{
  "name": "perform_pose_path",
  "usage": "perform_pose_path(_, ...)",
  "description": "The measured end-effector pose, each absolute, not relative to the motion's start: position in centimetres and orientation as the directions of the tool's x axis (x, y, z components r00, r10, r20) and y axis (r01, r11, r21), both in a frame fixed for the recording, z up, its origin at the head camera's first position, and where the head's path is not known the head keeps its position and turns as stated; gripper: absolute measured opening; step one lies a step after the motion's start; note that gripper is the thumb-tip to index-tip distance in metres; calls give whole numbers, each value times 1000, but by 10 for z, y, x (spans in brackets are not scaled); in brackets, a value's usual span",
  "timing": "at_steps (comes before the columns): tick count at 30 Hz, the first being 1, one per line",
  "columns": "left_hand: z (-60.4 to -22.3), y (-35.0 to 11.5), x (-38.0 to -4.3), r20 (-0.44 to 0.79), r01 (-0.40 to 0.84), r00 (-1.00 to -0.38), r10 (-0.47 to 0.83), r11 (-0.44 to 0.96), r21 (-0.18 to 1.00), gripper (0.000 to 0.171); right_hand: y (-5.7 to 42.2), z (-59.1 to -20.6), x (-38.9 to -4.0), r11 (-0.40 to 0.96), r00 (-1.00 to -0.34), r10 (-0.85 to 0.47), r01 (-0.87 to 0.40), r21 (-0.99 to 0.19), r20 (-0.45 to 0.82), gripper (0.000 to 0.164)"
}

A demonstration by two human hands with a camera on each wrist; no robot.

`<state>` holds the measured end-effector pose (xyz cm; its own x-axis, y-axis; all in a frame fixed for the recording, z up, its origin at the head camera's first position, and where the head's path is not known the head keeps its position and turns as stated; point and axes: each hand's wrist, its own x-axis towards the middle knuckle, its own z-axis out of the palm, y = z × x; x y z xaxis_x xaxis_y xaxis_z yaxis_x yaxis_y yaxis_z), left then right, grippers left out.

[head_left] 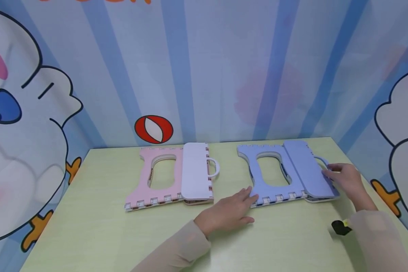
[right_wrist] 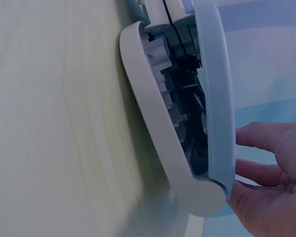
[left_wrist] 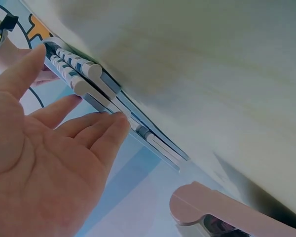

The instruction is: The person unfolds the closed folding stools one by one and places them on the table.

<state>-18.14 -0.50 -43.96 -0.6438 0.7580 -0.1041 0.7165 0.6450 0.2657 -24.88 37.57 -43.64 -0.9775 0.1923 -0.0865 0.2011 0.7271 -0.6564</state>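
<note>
A blue folding stool [head_left: 275, 181] lies folded flat on the table, its wide end panel [head_left: 311, 170] on the right with a loop handle [head_left: 321, 160]. My left hand [head_left: 229, 213] is at its near left corner, fingers extended and fingertips at the edge; the palm [left_wrist: 44, 153] faces the left wrist camera. My right hand [head_left: 350, 181] reaches the handle side, fingertips at the panel's edge and partly covering the handle. From the right, the right wrist view shows those fingers [right_wrist: 259, 136] spread beside the blue panel. A pink folding stool [head_left: 163, 192] lies folded to the left.
Both stools rest on a pale green-yellow table [head_left: 98, 234]. Behind it hangs a striped blue backdrop [head_left: 221, 75] with cartoon figures and a red-and-white ball print. The pink stool's white panel [head_left: 195, 172] and handle [head_left: 215, 168] face the blue stool. A small black object [head_left: 340, 227] is by the right sleeve.
</note>
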Motion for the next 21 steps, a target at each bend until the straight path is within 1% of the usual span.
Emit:
perform_pose_path(7,-440,0,-180,-102,741,-640,762,647,182,65,378,-437,-252,708,-976,188,214,-673,-113,58)
perform_pose_path(14,-442,10,-180,-121,764,-633,765,642,65,57,385,-438,-255,613,-963,193,269,-743,-189,65)
perform_pose_path(21,-438,21,-175,-167,771,-632,757,636,-33,61,389,-439,-259,503,-939,233,340,-795,-254,70)
